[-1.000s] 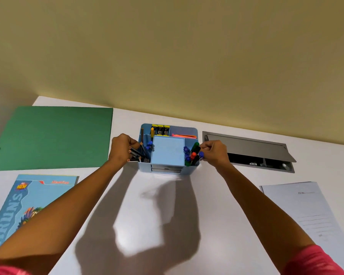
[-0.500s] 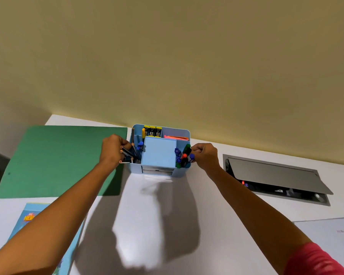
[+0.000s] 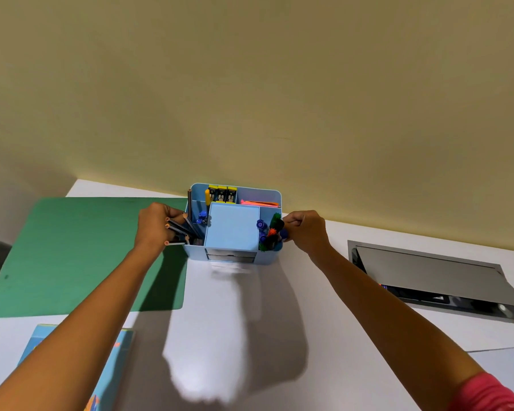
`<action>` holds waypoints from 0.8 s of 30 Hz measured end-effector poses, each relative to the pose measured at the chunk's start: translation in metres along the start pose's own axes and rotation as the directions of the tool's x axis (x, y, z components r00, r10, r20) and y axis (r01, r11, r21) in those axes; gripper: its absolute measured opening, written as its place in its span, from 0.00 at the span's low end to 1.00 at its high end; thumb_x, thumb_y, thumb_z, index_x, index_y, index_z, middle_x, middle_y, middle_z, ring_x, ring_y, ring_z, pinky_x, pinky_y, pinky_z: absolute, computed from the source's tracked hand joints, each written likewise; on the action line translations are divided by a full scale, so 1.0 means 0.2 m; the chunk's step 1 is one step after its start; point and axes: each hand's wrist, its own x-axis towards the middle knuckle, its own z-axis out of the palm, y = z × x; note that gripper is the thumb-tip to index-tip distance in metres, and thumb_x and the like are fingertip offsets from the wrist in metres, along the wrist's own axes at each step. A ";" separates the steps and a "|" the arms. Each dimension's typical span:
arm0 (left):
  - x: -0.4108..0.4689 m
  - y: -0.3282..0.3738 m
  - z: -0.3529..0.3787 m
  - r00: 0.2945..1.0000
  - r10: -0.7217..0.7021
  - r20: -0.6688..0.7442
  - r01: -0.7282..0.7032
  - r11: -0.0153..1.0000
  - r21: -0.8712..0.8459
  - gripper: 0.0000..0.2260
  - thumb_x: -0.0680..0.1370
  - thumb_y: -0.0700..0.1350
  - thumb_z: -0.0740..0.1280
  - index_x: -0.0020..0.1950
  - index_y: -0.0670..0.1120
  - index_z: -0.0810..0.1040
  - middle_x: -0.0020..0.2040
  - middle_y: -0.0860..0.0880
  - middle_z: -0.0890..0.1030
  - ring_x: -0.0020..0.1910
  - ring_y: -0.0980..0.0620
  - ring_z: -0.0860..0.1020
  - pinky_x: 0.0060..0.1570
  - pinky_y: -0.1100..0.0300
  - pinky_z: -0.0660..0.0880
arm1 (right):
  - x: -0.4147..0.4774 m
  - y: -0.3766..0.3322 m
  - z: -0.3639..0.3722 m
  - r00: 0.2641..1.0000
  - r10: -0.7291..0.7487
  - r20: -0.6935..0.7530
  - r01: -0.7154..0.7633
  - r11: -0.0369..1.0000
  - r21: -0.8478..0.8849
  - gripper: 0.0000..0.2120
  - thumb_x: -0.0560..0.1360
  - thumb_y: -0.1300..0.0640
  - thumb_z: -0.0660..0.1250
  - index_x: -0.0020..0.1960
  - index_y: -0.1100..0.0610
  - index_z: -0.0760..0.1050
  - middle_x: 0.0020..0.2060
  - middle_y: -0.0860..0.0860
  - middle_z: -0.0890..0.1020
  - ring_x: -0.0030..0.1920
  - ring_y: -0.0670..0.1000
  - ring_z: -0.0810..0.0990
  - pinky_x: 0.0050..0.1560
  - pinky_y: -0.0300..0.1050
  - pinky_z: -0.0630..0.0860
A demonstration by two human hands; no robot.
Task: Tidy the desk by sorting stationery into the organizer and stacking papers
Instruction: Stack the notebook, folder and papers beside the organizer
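Both side walls of the organizer are clasped, by the left grip and the right grip, presumably to steady it on the tabletop.

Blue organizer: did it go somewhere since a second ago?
Yes. The left hand and right hand slid the organizer back toward the wall and left, away from the cable hatch, up to the green folder. Both keep gripping its sides; pens stayed inside.
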 end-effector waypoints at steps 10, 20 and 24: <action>0.04 -0.03 -0.01 0.996 -0.086 0.013 0.087 0.993 -0.079 0.08 0.74 0.30 0.64 0.47 0.36 0.82 0.38 0.42 0.80 0.26 0.62 0.77 0.30 0.70 0.76 | 0.03 -0.03 0.01 0.998 0.039 0.048 -0.043 0.996 0.074 0.06 0.72 0.68 0.69 0.43 0.73 0.80 0.42 0.66 0.83 0.37 0.60 0.81 0.39 0.50 0.81; 0.04 -0.07 -0.03 0.980 -0.200 -0.011 0.198 0.974 -0.110 0.06 0.75 0.34 0.67 0.48 0.37 0.83 0.47 0.37 0.83 0.45 0.40 0.82 0.48 0.47 0.80 | 0.01 -0.04 0.04 0.980 0.200 -0.019 -0.198 0.977 0.078 0.08 0.73 0.62 0.70 0.47 0.66 0.82 0.36 0.59 0.81 0.32 0.55 0.78 0.49 0.54 0.81; -0.11 -0.09 0.01 0.942 -0.334 -0.040 0.307 0.903 -0.301 0.06 0.78 0.36 0.65 0.44 0.41 0.80 0.46 0.37 0.82 0.37 0.43 0.81 0.36 0.61 0.81 | -0.05 -0.01 0.06 0.955 0.296 -0.001 -0.293 0.946 0.137 0.18 0.74 0.48 0.69 0.40 0.64 0.79 0.31 0.58 0.80 0.30 0.54 0.78 0.48 0.55 0.82</action>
